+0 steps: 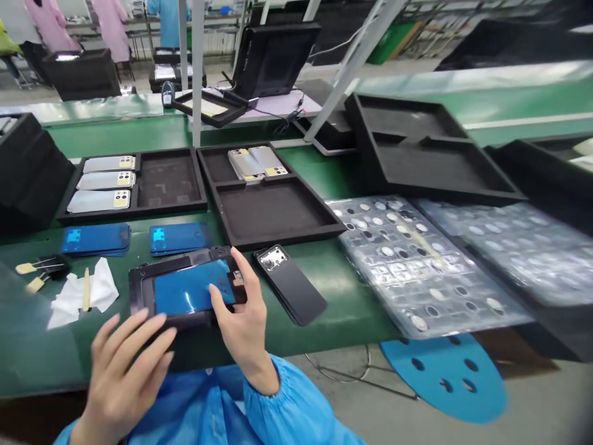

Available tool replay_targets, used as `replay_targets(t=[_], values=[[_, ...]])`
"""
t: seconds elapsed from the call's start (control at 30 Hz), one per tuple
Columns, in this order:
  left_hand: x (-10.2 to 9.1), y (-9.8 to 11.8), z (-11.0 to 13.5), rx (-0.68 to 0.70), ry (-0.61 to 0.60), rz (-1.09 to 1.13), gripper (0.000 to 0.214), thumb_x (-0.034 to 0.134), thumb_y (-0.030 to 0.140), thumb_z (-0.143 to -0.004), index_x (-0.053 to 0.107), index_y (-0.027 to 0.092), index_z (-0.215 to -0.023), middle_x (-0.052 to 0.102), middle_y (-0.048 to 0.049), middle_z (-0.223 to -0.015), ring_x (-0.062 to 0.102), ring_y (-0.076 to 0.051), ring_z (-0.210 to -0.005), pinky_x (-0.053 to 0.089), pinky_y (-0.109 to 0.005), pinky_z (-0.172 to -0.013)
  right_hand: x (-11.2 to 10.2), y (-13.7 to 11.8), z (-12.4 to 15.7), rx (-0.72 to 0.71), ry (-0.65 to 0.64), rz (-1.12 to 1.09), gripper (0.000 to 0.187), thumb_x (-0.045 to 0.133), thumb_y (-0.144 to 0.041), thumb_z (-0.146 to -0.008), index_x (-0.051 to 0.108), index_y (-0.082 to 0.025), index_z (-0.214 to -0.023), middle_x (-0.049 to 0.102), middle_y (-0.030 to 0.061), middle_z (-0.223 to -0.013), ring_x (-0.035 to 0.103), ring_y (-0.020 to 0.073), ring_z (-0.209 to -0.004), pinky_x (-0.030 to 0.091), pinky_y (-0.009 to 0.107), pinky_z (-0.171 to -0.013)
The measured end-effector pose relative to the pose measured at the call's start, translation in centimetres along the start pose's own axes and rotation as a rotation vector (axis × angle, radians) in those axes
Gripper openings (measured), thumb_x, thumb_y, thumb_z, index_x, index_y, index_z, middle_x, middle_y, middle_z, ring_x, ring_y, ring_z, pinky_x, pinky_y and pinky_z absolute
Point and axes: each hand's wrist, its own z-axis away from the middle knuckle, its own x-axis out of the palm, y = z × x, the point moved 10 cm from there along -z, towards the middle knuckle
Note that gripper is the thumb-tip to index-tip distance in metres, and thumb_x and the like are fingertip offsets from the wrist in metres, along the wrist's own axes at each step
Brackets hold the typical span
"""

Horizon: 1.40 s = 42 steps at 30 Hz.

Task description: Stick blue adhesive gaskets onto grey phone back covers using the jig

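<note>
A black rectangular fixture (139,290) lies tilted at the bench's front, with a shiny blue phone-shaped sheet (185,290) in its recess. My right hand (245,315) grips the fixture's right end, index finger along the far corner and thumb on the blue sheet. Just in front of the fixture's left side, my left hand (125,377) has its fingers stretched out and slightly apart, holding nothing; whether the fingertips touch the fixture's edge I cannot tell. To the right rests a stack of dark phone back covers (294,284). Two stacks of blue film-covered panels (95,240) sit behind.
Black foam trays (171,179) with silvery phone covers (104,180) stand behind. Clear plastic trays of small round parts (417,266) lie on the right. At left are a white cloth (86,293) and yellow-tipped clips (37,272). A blue stool (449,377) stands below the bench edge.
</note>
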Motion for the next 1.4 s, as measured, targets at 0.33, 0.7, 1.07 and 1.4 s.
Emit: replay_targets(t=[0.33, 0.7, 1.07, 1.4], values=[[6.3, 0.0, -0.8, -0.008, -0.148, -0.145, 0.062, 0.048, 0.038, -0.102, 0.031, 0.021, -0.159, 0.064, -0.0105, -0.143, 0.05, -0.033, -0.139, 0.01, -0.055, -0.126, -3.1, -0.9, -1.4, -0.147, 0.016, 0.134, 0.034, 0.062, -0.019, -0.096, 0.064, -0.023, -0.129, 0.064, 0.014, -0.14, 0.062, 0.0279, -0.13, 0.057, 0.046, -0.105], [5.7, -0.5, -1.0, -0.05, -0.072, -0.151, 0.066, 0.062, 0.023, -0.095, 0.038, 0.024, -0.157, 0.068, -0.0137, -0.135, 0.052, -0.034, -0.14, 0.012, -0.06, -0.125, -14.0, 15.3, -1.2, 0.108, -0.075, 0.564, 0.071, 0.057, -0.069, -0.089, 0.06, -0.014, -0.135, 0.062, 0.0235, -0.139, 0.056, 0.0393, -0.132, 0.044, 0.063, -0.112], [5.8, -0.9, -2.1, -0.021, -0.097, -0.19, 0.063, 0.056, 0.029, -0.099, 0.036, 0.024, -0.158, 0.065, -0.0151, -0.14, 0.043, -0.035, -0.146, 0.009, -0.063, -0.124, -13.9, 16.6, -0.6, 0.201, -0.077, 0.55, 0.082, 0.057, -0.082, -0.08, 0.062, -0.017, -0.129, 0.059, 0.0227, -0.144, 0.05, 0.0402, -0.139, 0.039, 0.063, -0.115], [6.1, -1.1, -2.3, -0.034, -0.155, -0.165, 0.065, 0.058, 0.032, -0.098, 0.034, 0.028, -0.158, 0.056, -0.0141, -0.15, 0.038, -0.035, -0.149, 0.009, -0.062, -0.125, -15.2, 9.2, -0.6, 0.234, -0.02, 0.445, 0.029, 0.06, -0.05, -0.094, 0.07, -0.023, -0.087, 0.075, 0.0035, -0.075, 0.073, 0.0242, -0.068, 0.059, 0.033, -0.059]])
